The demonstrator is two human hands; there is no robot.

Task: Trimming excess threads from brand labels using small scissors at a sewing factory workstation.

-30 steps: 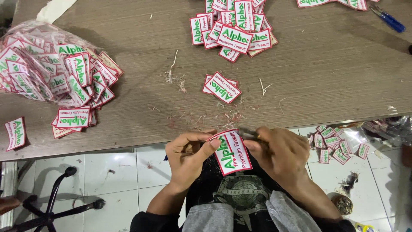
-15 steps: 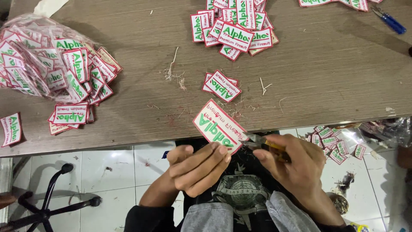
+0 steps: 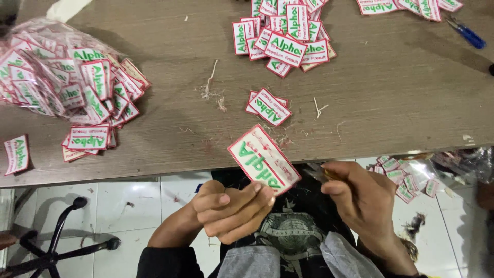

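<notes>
My left hand point(image 3: 234, 208) pinches a white rectangular patch point(image 3: 263, 159) with a red border and green lettering, held tilted at the table's near edge. My right hand point(image 3: 360, 198) is closed around a small metal cutting tool point(image 3: 320, 173) whose tip points at the patch's right corner. A couple of matching patches point(image 3: 268, 107) lie stacked on the wooden table point(image 3: 391, 98) just beyond the one I hold.
A clear bag point(image 3: 46, 77) spilling several patches sits at the left, with a lone patch point(image 3: 16, 154) near the left edge. Another pile of patches point(image 3: 283, 36) lies at the top centre. A blue pen point(image 3: 465, 33) rests top right. Thread scraps point(image 3: 212, 92) litter the table. More patches point(image 3: 404, 177) lie on the tiled floor.
The left hand has turned the patch over and lifted it toward the table edge, fingers now below it. The right hand with the tool has shifted slightly right.
</notes>
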